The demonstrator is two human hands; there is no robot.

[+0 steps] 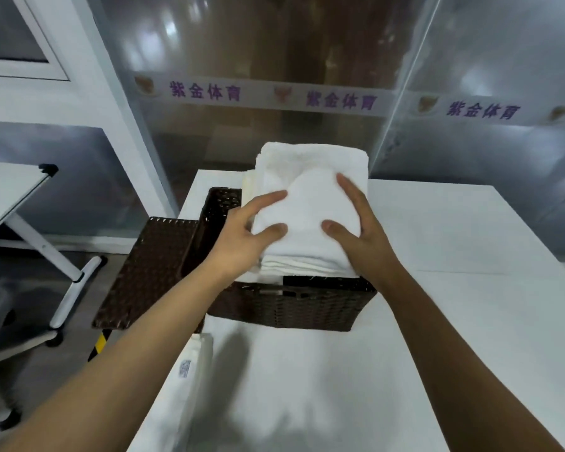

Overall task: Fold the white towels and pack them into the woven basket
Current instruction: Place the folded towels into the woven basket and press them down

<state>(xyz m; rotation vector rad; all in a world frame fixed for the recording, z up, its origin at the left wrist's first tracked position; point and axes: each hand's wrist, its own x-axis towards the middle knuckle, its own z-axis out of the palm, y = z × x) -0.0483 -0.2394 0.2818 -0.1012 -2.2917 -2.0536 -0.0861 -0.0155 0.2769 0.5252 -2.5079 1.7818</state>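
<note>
Two hands are on a tall pile of folded white towels that sits in the brown woven basket. Far to the left of the hands stands a white folding table on the floor. Closer in, just left of the left hand, the basket's lid hangs open off the edge of the bench. The left hand holds the left side of the top towel, thumb on top and fingers curled at the edge. The right hand does the same on the right side, so both grips are closed on the towel. Below the left arm, one more white cloth with a small tag lies on the bench, maybe a towel that still needs folding.

The pile sticks up well above the basket rim. I think it could tip over or slide toward the back if the hands push too hard or unevenly. The top fold could pop open when the grips let go. The lid may not shut over so many towels.
</note>
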